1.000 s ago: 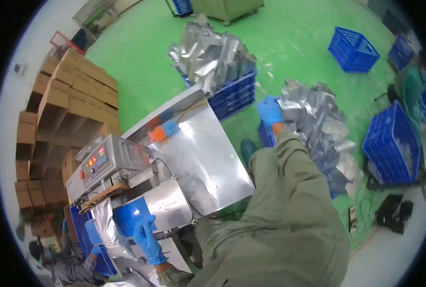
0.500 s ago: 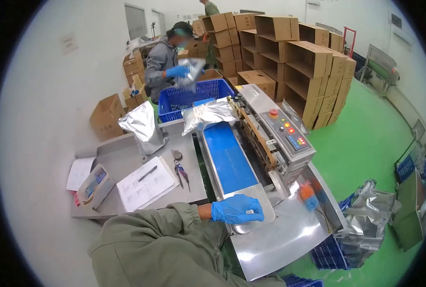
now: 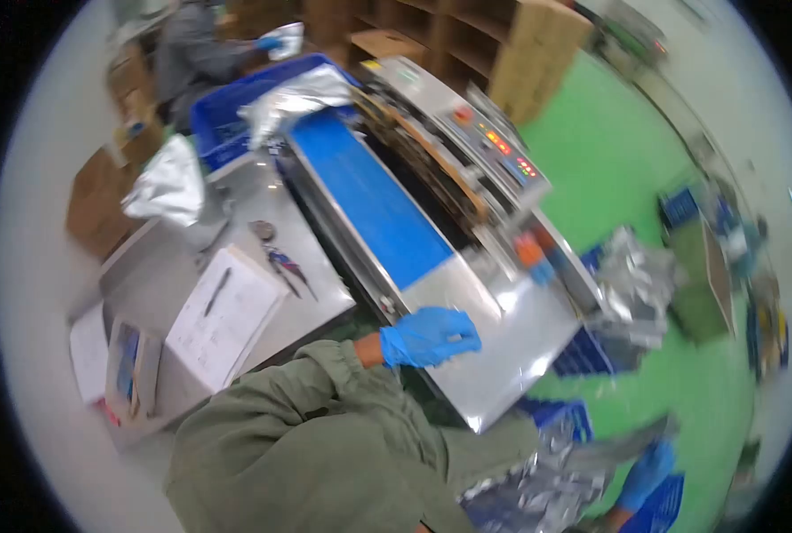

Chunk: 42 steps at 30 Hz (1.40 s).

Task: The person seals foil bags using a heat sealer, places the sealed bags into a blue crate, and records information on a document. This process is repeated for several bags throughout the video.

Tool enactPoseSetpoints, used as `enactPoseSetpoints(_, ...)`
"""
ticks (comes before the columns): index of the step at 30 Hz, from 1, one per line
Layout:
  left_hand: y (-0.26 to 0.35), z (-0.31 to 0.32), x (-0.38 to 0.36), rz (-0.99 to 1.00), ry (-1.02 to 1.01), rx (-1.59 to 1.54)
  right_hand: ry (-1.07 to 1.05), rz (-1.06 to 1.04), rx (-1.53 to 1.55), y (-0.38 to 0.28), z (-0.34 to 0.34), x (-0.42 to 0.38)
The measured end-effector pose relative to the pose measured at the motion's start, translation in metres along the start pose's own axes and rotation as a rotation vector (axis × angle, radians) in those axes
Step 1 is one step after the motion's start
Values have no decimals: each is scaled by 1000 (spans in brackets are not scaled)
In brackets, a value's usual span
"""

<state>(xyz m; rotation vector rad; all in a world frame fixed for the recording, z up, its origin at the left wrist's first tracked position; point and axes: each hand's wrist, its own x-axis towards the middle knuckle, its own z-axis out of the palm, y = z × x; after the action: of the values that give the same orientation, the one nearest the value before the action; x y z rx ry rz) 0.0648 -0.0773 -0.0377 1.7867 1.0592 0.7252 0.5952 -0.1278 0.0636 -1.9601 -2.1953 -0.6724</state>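
Note:
My left hand (image 3: 430, 338), in a blue glove, rests at the near end of the conveyor's metal plate, its fingers curled in and no object visible in them. Low on the right, my right hand (image 3: 648, 475) pinches the edge of a silver foil bag (image 3: 556, 475) beside my leg; motion blurs its fingers. The blue conveyor belt (image 3: 374, 200) runs alongside the sealing machine (image 3: 467, 133). A filled silver bag (image 3: 296, 102) lies at the belt's far end, by a blue basket (image 3: 214, 102).
Another silver bag (image 3: 169, 182) stands on the left steel table (image 3: 312, 266), near papers (image 3: 227, 311), scissors and a plastic holder (image 3: 132, 369). More foil bags (image 3: 636, 284) fill a basket at the right. A co-worker (image 3: 196, 53) holds a bag beyond; cardboard boxes stand behind.
My view has swung down and to the right. My right hand has come into view with a foil bag. My left hand stays curled at the conveyor's near end.

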Motion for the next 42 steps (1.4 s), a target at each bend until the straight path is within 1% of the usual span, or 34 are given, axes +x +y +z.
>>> enactPoseSetpoints(1,7,-4,-5,22,55,-11,28,7,-85,-29,-40,19)
enactPoseSetpoints(2,12,-7,-9,42,120,-15,129,7,-42,-67,-76,38)
enactPoseSetpoints(3,15,-8,-13,70,65,-32,255,-22,37,-91,-103,52)
enactPoseSetpoints(5,20,-13,-16,118,142,-47,383,-131,152,-110,-136,71)
enactPoseSetpoints(6,23,-18,-16,145,105,-51,386,-127,265,-120,-147,82)
enactPoseSetpoints(8,30,-30,-16,235,160,-40,390,-185,428,-141,-161,100)
enactPoseSetpoints(9,36,-35,-15,252,143,-33,383,-252,475,-153,-164,109)
enactPoseSetpoints(11,43,-51,-14,359,430,-41,444,-336,531,-179,-150,123)
enactPoseSetpoints(12,34,-57,-10,381,427,-184,467,-372,562,-198,-144,127)
enactPoseSetpoints(13,32,-63,-8,384,443,-171,489,-416,596,-218,-137,130)
enactPoseSetpoints(15,34,-75,-3,491,581,-292,467,-512,578,-248,-118,136)
enactPoseSetpoints(17,32,-83,-9,499,616,-250,436,-552,731,-276,-82,140)
enactPoseSetpoints(18,24,-82,-13,440,557,-373,444,-563,734,-288,-67,137)
enactPoseSetpoints(19,19,-80,-15,383,488,-497,461,-396,938,-298,-54,131)
enactPoseSetpoints(20,22,-73,-11,470,552,-512,476,-217,1132,-307,-48,126)
enactPoseSetpoints(21,23,-73,-8,478,536,-513,488,-205,1123,-321,-49,120)
enactPoseSetpoints(23,23,-69,-2,534,579,-331,750,146,1562,-348,-51,103)
enactPoseSetpoints(24,20,-69,-2,473,530,-362,719,133,1473,-348,-39,91)
enactPoseSetpoints(25,23,-66,-1,386,592,-479,697,132,1380,-347,-24,81)
enactPoseSetpoints(26,20,-68,-5,317,660,-227,626,84,1255,-348,-18,77)
enactPoseSetpoints(27,-1,-67,-1,395,678,-212,543,49,1135,-353,-15,74)
enactPoseSetpoints(28,-10,-68,3,397,688,-287,519,60,1116,-358,-14,77)
enactPoseSetpoints(29,3,-68,1,285,732,-347,490,73,1107,-360,-13,82)
enactPoseSetpoints(30,1,-64,10,315,897,-367,517,133,1098,-361,-12,85)
enactPoseSetpoints(31,5,-70,15,323,845,-352,571,118,1136,-362,-12,87)
enactPoseSetpoints(33,20,-85,19,257,811,-672,627,112,1178,-362,-12,80)
enactPoseSetpoints(34,38,-84,24,252,914,-647,618,179,1219,-364,-14,76)
enactPoseSetpoints(35,36,-88,32,247,935,-637,600,229,1267,-367,-14,76)
enactPoseSetpoints(36,28,-92,37,145,885,-561,575,202,1294,-370,-7,76)
enactPoseSetpoints(37,21,-100,39,38,844,-489,596,286,1462,-371,7,75)
enactPoseSetpoints(38,25,-98,46,74,850,-457,606,371,1630,-372,15,77)
enactPoseSetpoints(39,31,-93,55,110,856,-426,525,488,1715,-368,5,78)
enactPoseSetpoints(40,11,-95,68,75,811,-417,430,543,1762,-362,17,78)
enactPoseSetpoints(42,-15,-93,86,58,740,-352,462,671,1848,-356,28,85)
